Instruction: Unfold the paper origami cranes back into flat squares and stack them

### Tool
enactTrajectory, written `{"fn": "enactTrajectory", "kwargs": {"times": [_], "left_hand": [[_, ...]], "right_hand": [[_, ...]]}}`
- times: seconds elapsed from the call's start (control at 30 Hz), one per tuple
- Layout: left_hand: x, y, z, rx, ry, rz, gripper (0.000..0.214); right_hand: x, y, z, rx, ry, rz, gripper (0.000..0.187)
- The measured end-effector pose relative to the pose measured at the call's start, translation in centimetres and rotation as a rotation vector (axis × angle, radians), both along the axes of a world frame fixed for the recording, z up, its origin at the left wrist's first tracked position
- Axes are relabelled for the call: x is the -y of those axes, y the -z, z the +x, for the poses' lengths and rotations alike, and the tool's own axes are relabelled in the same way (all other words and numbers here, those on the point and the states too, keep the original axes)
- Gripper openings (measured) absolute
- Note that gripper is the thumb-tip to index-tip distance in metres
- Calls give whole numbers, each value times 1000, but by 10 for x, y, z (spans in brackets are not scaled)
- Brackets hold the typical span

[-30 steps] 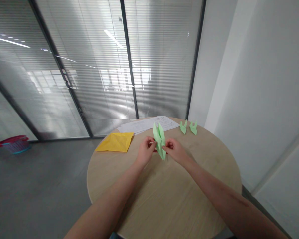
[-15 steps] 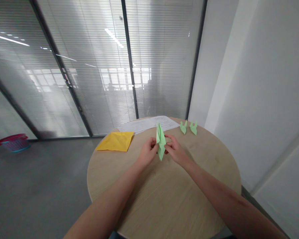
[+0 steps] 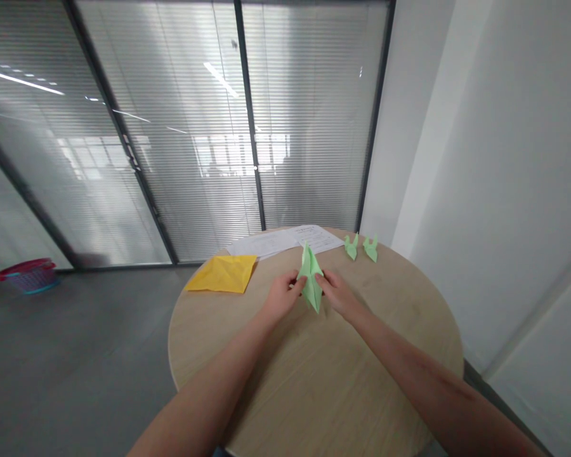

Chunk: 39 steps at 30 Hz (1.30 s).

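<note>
A piece of folded light-green origami paper (image 3: 311, 285) is held upright above the table, a long diamond with a crease down its middle. My left hand (image 3: 283, 293) grips its left edge, thumb on the near face. On the opposite edge my right hand (image 3: 339, 292) pinches it the same way, with the fingers mostly behind the paper. Two finished green paper cranes, the left crane (image 3: 351, 247) and the right crane (image 3: 370, 249), stand beyond my right hand.
Left of my hands lies a yellow folded paper piece (image 3: 223, 274) on the round wooden table (image 3: 342, 381). White printed sheets (image 3: 266, 242) lie along its far edge. A red and blue basket (image 3: 28, 277) sits on the floor at left. Glass partitions with blinds rise behind.
The folded green paper has turned from nearly edge-on to showing a wider face towards me. My thumbs now rest on its near side. The view has shifted slightly.
</note>
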<state>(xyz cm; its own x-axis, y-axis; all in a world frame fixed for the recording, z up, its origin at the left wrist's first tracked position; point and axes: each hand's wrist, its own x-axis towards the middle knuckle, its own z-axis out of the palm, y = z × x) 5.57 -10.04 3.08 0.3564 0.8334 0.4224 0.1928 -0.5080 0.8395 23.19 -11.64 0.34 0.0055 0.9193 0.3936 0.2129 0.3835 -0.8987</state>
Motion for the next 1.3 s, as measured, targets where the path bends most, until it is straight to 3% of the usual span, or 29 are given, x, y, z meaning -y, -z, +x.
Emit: {"fn": "enactTrajectory", "kwargs": {"times": [0.13, 0.27, 0.4, 0.53, 0.7, 0.77, 0.9, 1.0, 1.17, 1.3], "left_hand": [[4, -1, 3, 52, 116, -98, 39], [5, -1, 5, 127, 123, -181, 44], [1, -1, 4, 140, 97, -182, 41], [-2, 0, 3, 163, 19, -132, 31], [2, -7, 0, 77, -238, 145, 18], [4, -9, -2, -24, -263, 213, 15], [4, -7, -1, -70, -178, 180, 8], [3, -4, 0, -23, -148, 112, 16], [3, -5, 0, 0, -144, 0, 27], [5, -6, 0, 20, -162, -45, 22]], "right_hand": [[5, -5, 2, -202, -123, -80, 33], [11, -9, 4, -416, -293, -216, 42], [13, -12, 6, -447, -285, -202, 43], [12, -13, 9, -392, -250, -175, 39], [12, -11, 8, -366, -275, -157, 35], [12, -11, 7, -302, -277, -129, 35], [11, -11, 6, -155, -268, -18, 33], [10, -10, 6, -69, -260, 33, 32], [11, -9, 4, 72, -183, 122, 28], [14, -11, 3, 186, -145, 220, 19]]}}
